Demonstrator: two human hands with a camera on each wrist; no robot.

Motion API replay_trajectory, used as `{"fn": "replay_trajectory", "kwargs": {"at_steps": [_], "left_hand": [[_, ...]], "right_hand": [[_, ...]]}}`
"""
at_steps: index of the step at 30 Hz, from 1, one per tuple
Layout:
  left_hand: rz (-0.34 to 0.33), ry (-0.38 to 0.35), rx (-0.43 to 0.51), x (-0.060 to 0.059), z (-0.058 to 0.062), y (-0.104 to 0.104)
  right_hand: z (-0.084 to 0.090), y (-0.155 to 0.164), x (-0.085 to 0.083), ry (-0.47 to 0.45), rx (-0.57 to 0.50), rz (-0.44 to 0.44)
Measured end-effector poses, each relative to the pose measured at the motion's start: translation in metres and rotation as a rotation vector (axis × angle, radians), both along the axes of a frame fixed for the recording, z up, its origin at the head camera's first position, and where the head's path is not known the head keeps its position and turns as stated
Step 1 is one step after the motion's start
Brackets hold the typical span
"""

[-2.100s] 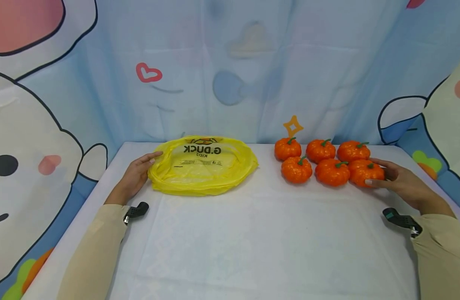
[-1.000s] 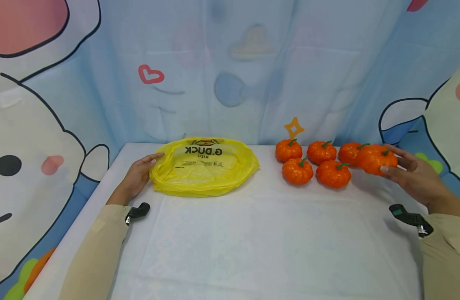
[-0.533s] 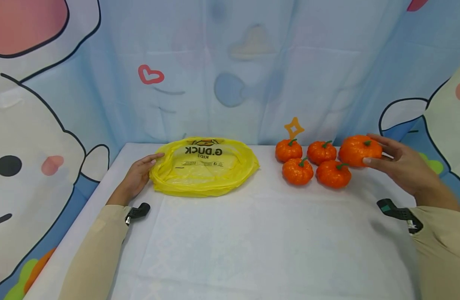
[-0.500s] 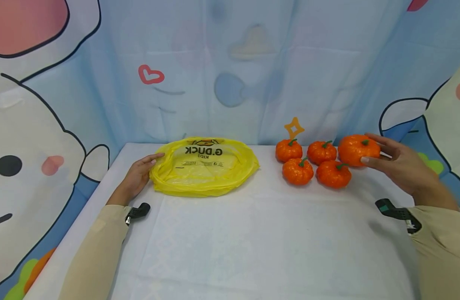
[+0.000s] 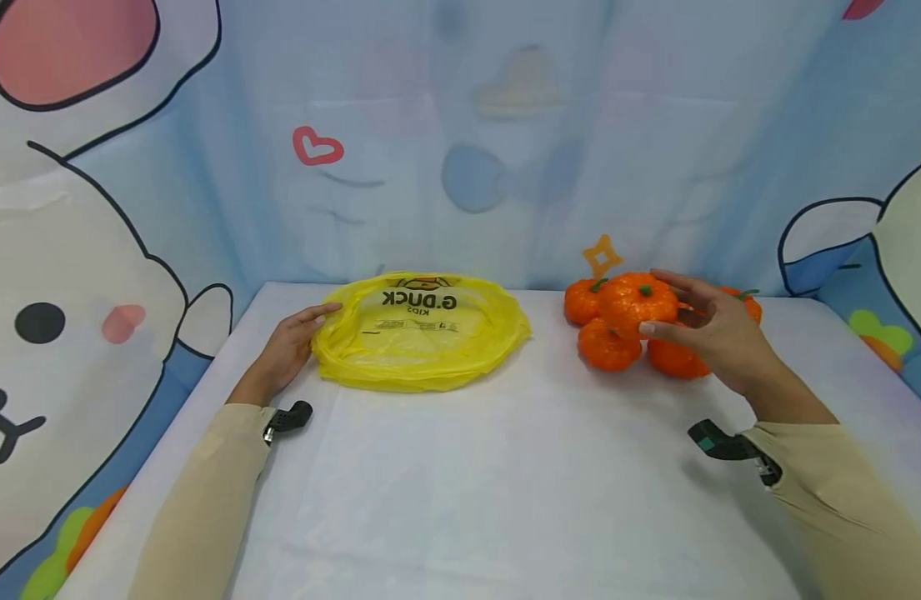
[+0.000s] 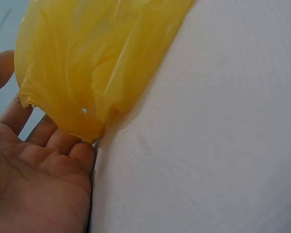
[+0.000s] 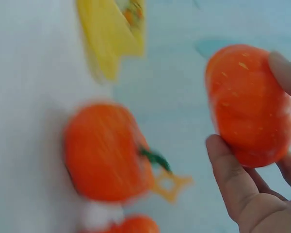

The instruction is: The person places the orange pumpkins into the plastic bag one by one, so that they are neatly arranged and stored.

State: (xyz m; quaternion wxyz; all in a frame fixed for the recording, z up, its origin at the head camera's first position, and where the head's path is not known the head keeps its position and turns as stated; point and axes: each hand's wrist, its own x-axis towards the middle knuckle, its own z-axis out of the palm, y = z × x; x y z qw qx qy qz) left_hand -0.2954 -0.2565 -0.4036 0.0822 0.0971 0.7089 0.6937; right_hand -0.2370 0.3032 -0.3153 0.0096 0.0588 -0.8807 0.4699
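now right hand (image 5: 718,333) holds pumpkin (image 5: 637,303) stem-up.

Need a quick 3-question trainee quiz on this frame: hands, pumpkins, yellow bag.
1. True or false: the right hand holds an orange pumpkin off the table.
2. What does the left hand touch? A) a pumpkin B) the yellow bag's edge C) the backdrop
3. Fill in: the pumpkins on the table lie to the ___ of the bag, from the person's side.

Key: 1 true, fingers and thumb curl round it above the others. 2 B, the left wrist view shows fingers under the bag's rim. 3 right.
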Motion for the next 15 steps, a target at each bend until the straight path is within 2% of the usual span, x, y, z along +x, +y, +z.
{"fn": "replay_trajectory", "kwargs": {"at_steps": [5, 9, 15], "left_hand": [[0.014, -0.017, -0.002, -0.003, -0.001, 0.002], [0.000, -0.021, 0.008, -0.006, -0.001, 0.004], [0.012, -0.025, 0.017, -0.006, -0.002, 0.001]], "right_hand": [[-0.014, -0.032, 0.002, -0.005, -0.131, 0.064], [-0.022, -0.050, 0.004, -0.025, -0.219, 0.070], [-0.027, -0.078, 0.001, -0.058, -0.250, 0.078]]}}
